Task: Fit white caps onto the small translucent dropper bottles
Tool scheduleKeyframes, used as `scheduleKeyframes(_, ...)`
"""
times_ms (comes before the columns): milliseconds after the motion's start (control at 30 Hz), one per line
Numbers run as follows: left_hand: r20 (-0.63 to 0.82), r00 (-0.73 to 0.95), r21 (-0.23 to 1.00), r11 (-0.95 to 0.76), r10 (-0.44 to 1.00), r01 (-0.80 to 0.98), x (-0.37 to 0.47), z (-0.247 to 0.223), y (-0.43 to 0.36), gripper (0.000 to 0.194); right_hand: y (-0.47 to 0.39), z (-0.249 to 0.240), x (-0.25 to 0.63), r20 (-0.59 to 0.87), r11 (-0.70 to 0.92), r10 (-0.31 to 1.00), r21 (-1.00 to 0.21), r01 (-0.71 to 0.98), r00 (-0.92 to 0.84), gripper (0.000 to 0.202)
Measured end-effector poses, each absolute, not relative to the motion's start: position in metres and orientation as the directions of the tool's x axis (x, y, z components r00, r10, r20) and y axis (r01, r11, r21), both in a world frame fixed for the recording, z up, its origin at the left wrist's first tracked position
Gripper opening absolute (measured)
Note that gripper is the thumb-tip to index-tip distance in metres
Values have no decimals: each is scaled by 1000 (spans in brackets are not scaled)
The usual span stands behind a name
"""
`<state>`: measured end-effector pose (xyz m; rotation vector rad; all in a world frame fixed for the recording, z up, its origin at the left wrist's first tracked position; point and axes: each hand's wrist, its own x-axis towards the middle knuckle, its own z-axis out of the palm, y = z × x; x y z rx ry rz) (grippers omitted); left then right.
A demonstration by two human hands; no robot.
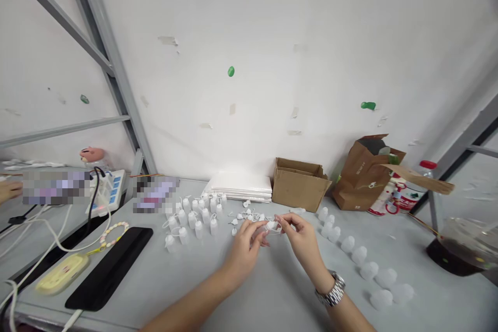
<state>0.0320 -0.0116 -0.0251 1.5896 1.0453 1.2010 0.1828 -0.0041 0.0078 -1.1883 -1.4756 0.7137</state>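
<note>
Over the middle of the grey table, my left hand (245,246) and my right hand (301,238) meet, fingertips pinched. Between them is a small white part with a thin loop (273,226), partly covered by the fingers. Just behind my hands lies a loose group of small white caps with thin stems or cords (249,213). To the left stand several little white bottles with loops at their tops (198,228). On the right, several translucent white rounded pieces (358,254) run in a slanting line toward the front.
A stack of white sheets (239,188), an open cardboard box (299,187) and a brown paper bag (356,181) stand along the wall. A dark drink in a clear cup (455,254) is at right. At left lie a black pad (111,270), cables and a power strip (111,192); another person's hand (10,191) shows.
</note>
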Motion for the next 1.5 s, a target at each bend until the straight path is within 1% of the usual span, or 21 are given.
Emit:
scheduleKeyframes(67, 240, 170, 946, -270, 956, 182, 32, -22, -11, 34, -1, 15, 190, 419, 375, 906, -858, 352, 56, 29)
scheduleKeyframes(167, 223, 134, 894, -257, 966, 368, 30, -16, -11, 35, 10, 32, 198, 519, 402, 842, -783, 475, 143, 26)
scheduleKeyframes(233, 226, 177, 808, -286, 958, 516, 29, -14, -13, 31, 22, 43, 196, 557, 417, 821, -738, 530, 129, 24)
scheduleKeyframes(300, 247, 303, 683, -388, 920, 619, 29, -15, -16, 27, 39, 49, 185, 608, 459, 793, -630, 627, 30, 23)
scheduleKeyframes(367, 285, 448, 539, -528, 848, 656, 30, -18, -18, 24, 56, 49, 166, 616, 504, 774, -457, 733, -148, 24)
scheduleKeyframes(400, 305, 499, 474, -583, 811, 660, 30, -20, -20, 23, 64, 47, 155, 609, 523, 769, -423, 740, -196, 24)
scheduleKeyframes(467, 332, 572, 359, -661, 750, 659, 31, -24, -21, 23, 79, 39, 132, 593, 552, 761, -381, 742, -263, 22)
scheduleKeyframes(567, 351, 631, 229, -717, 691, 658, 30, -26, -21, 25, 96, 24, 104, 565, 566, 761, -336, 753, -320, 21)
scheduleKeyframes(700, 375, 661, 124, -742, 650, 659, 29, -26, -21, 25, 107, 11, 88, 533, 558, 771, -301, 773, -349, 22)
scheduleKeyframes(867, 378, 678, 90, -754, 631, 651, 30, -25, -22, 24, 110, 4, 84, 509, 541, 782, -270, 797, -358, 22)
scheduleKeyframes(1033, 363, 668, 103, -740, 650, 664, 29, -24, -21, 24, 112, 3, 83, 492, 521, 791, -232, 822, -363, 23)
scheduleKeyframes(1200, 366, 653, 138, -733, 663, 666, 26, -26, -19, 25, 102, 14, 91, 484, 486, 799, -170, 857, -357, 21)
scheduleKeyframes(1267, 382, 636, 159, -725, 671, 670, 25, -25, -18, 25, 91, 19, 104, 488, 440, 810, -139, 887, -325, 25)
scheduleKeyframes(1367, 400, 604, 208, -710, 689, 673, 24, -22, -19, 25, 71, 23, 137, 480, 328, 841, -87, 941, -249, 26)
scheduleKeyframes(1500, 410, 555, 288, -681, 723, 674, 23, -17, -19, 26, 53, 19, 193, 401, 142, 907, -3, 990, -129, 24)
